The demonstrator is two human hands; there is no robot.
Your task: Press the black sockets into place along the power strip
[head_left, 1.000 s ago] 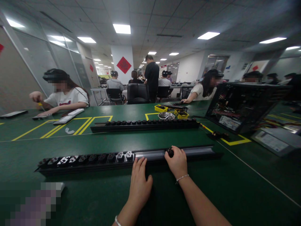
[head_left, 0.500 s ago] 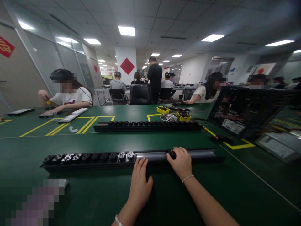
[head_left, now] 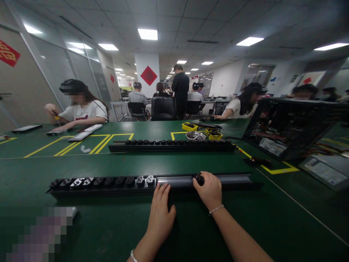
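A long black power strip housing (head_left: 103, 193) lies across the green table in front of me. Several socket modules (head_left: 120, 182), black and white, sit in a row along its left part; a bare channel runs through the right part. My right hand (head_left: 209, 189) grips a black socket module (head_left: 200, 179) over that bare stretch, thumb and fingers around it. My left hand (head_left: 162, 211) rests its straight fingertips on the housing's near edge, just right of the last white socket module (head_left: 150, 181), and holds nothing.
Behind lies a second power strip (head_left: 171, 147) with several sockets. Beyond it are a metal bowl (head_left: 195, 136) and yellow bins (head_left: 189, 126). An open computer case (head_left: 272, 127) stands at right, near a grey metal box (head_left: 324, 171). A co-worker (head_left: 84, 105) sits at left with a screwdriver.
The view has shifted slightly. Both hands stay in nearly the same place on the strip, and the right hand still holds the black socket module.
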